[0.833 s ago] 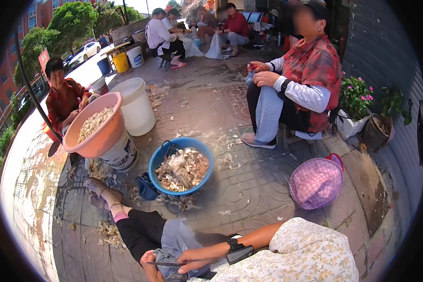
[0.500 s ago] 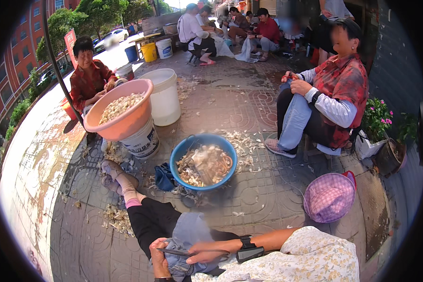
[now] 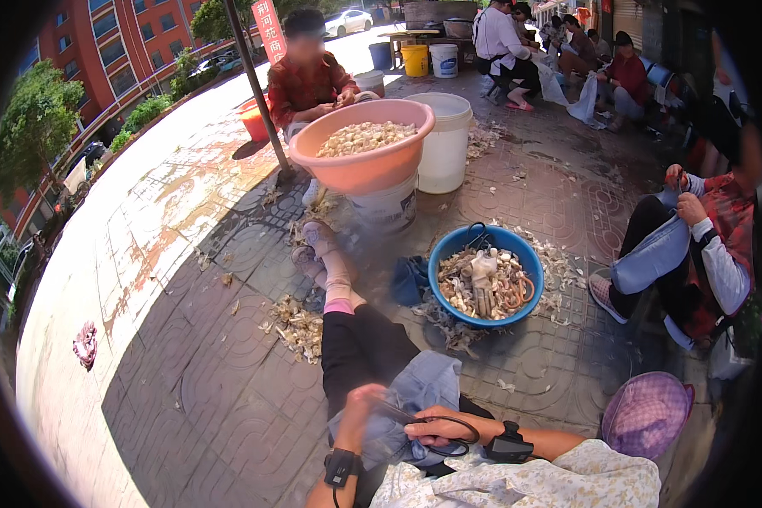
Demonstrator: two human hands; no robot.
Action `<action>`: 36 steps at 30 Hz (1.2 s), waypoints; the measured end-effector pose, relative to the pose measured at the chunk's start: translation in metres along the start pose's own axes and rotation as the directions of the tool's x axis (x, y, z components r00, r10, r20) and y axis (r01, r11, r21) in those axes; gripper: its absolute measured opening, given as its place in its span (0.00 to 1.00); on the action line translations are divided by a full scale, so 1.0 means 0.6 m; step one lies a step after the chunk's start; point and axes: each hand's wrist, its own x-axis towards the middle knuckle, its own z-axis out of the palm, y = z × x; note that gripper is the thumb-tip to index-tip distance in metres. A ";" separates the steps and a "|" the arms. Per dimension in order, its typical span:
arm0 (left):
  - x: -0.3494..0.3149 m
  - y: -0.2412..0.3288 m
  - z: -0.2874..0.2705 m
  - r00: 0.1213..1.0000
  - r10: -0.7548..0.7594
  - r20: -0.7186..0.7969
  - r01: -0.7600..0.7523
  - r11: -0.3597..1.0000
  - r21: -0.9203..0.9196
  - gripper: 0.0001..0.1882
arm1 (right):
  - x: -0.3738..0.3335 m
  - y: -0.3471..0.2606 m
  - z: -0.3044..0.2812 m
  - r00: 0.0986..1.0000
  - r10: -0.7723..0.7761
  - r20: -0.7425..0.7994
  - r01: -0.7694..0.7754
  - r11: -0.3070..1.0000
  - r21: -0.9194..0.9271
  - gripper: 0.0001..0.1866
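Note:
My right hand [image 3: 436,426] is closed around a pair of dark scissors [image 3: 461,432], their big black handle loop showing beside it. Their blades point left toward my left hand [image 3: 364,411], which is smeared by motion; its fingers cannot be made out. Both hands are over a light-blue denim-like cloth [image 3: 427,381] spread on my lap. Beyond my knees, on the paving, stands a blue basin [image 3: 529,296] holding what look like garlic bulbs, stalks and a white glove-like item [image 3: 484,269].
A pink basin [image 3: 360,173] of peeled cloves sits on a white bucket [image 3: 385,207], beside a taller white bucket [image 3: 444,152]. Husks [image 3: 296,328] litter the paving. One person sits behind the basin, another at right near a purple checked hat [image 3: 648,415]. A pole [image 3: 258,89] rises at left.
My view has swung left, so the basins and people appear farther right. My left hand has gone from closed near the scissors' tip to a blur; my right still grips the scissors.

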 end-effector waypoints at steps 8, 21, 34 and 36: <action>0.001 -0.012 -0.010 1.000 0.012 0.017 -0.011 0.998 -0.055 0.05 | -0.003 -0.009 -0.006 1.000 0.000 0.000 0.000 0.993 0.121 0.17; 0.002 -0.007 0.006 1.000 -0.032 -0.001 0.031 0.998 -0.061 0.07 | -0.007 -0.004 -0.009 1.000 -0.009 0.010 0.006 0.981 0.193 0.18; 0.000 -0.008 0.003 1.000 -0.013 -0.011 0.012 0.999 -0.030 0.06 | -0.009 0.003 -0.019 0.999 -0.031 0.035 0.021 0.962 0.273 0.17; -0.006 -0.008 0.004 0.998 -0.056 -0.008 0.056 0.998 -0.019 0.07 | -0.009 0.004 -0.022 0.998 -0.031 0.051 0.014 0.956 0.294 0.17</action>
